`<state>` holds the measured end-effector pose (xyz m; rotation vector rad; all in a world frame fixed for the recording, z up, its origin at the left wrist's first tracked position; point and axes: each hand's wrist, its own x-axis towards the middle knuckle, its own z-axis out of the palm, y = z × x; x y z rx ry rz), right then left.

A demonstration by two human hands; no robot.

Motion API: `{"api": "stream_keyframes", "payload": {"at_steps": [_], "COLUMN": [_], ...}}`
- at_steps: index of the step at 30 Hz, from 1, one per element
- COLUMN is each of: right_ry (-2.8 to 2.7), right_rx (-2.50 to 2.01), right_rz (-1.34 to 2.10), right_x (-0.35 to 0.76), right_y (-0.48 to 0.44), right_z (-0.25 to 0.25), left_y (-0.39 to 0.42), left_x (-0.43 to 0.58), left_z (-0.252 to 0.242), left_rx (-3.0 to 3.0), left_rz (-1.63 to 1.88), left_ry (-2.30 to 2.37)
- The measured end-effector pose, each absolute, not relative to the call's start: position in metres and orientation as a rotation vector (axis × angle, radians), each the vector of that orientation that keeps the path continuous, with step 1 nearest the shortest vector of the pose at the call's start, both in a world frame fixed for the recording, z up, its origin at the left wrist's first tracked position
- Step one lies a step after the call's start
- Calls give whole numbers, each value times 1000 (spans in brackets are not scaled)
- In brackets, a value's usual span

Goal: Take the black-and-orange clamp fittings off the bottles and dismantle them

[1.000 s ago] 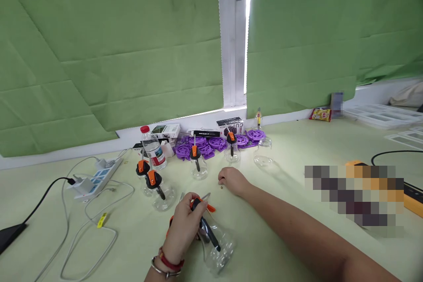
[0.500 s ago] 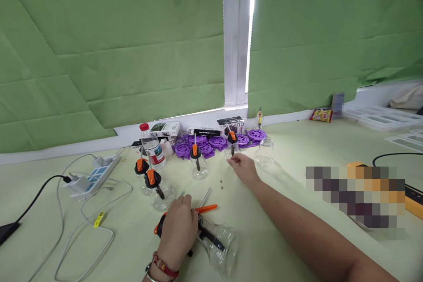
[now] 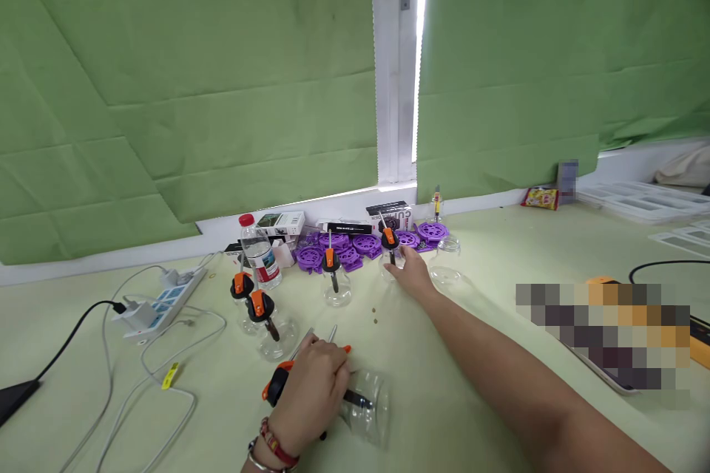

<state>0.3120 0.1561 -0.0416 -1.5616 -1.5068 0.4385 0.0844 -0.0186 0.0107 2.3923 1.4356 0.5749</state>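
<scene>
My left hand (image 3: 319, 384) is closed over a glass bottle (image 3: 373, 403) tipped on its side near the front. A black and orange lid (image 3: 277, 384) shows left of the fingers, and metal tubes poke out beyond the knuckles; the palm hides how these parts join. Farther back, my right hand (image 3: 415, 275) has its thumb and fingers around the lower part of an upright lidded bottle (image 3: 391, 247). Similar bottles with black and orange lids (image 3: 336, 284) (image 3: 276, 332) (image 3: 242, 292) stand to the left. Right of my hand is a clear glass vessel (image 3: 445, 266) with no lid.
Purple plastic wheel-like parts (image 3: 366, 244) and small boxes (image 3: 282, 222) line the wall. A water bottle (image 3: 260, 259), a power strip (image 3: 166, 303) and loose cables lie left. Two brown specks (image 3: 375, 315) dot the tabletop. To the right are a blurred-out item (image 3: 599, 340) and a snack packet (image 3: 541, 198).
My right hand has moved from the bottle's front to its right side, fingers now around it. My left hand has turned slightly over the tipped bottle, covering more of the orange piece.
</scene>
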Motion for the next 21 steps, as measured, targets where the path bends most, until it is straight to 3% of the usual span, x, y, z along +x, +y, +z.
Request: {"api": "stream_keyframes", "payload": {"at_steps": [4,7,10,12,15,18,21], "right_ry": [-1643,-1869,-2106,-2211,-2189,-1731,-1351], "right_rx": [-1400,-1247,-1110,-989,-895,-1020,-1047], "right_rz": [114,-153,-172,-37,530,1157,1475], "right_x": [312,305,296,292,295,298,293], "right_y": [108,50,-6,-28,-31,-7,20], "right_z": [-17,-1,4,5,11,18,16], "left_y": [-20,-30,-41,-47,-50,-49,-45], "left_x": [82,94,112,120,119,107,98], "left_z": [9,8,7,7,9,11,11], "left_rx": [2140,1872,1712,1617,1553,1666,1771], "left_rz": [879,1143,1244,1279,1253,1141,1007], "left_ry": [1511,1323,1141,1212,1258,1052,899]}}
